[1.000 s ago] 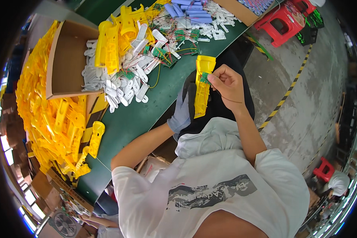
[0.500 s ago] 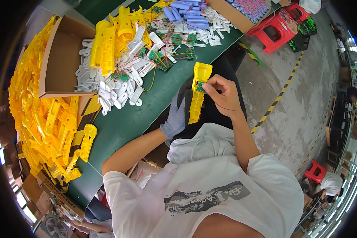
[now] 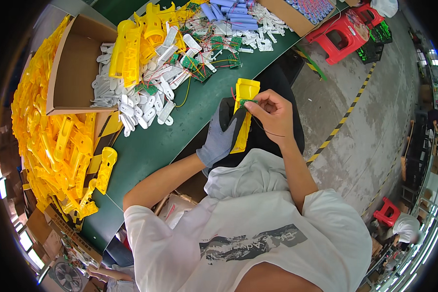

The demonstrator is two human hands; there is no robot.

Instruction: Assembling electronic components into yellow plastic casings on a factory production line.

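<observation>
My left hand (image 3: 221, 130), in a grey glove with dark fingers, is closed round a yellow plastic shell (image 3: 247, 89) held upright above my lap. Bare, my right hand (image 3: 276, 114) pinches a small green circuit board (image 3: 244, 102) against the shell's upper part. A red wire (image 3: 233, 93) sticks out to the left of the shell, and a dark wire trails below my right fingers. The board's lower side is hidden by my fingers.
On the green table (image 3: 153, 146) lie white plastic pieces (image 3: 143, 109), wired boards, purple cylindrical cells (image 3: 241, 20) and yellow shells. A cardboard box (image 3: 73, 73) and a big heap of yellow shells (image 3: 53, 151) are at left. Red stools (image 3: 338, 39) stand at right.
The circuit board has tilted and sits closer in the shell, mostly covered by my right fingers. My left thumb has shifted up onto the shell, and a red wire now shows at its left.
</observation>
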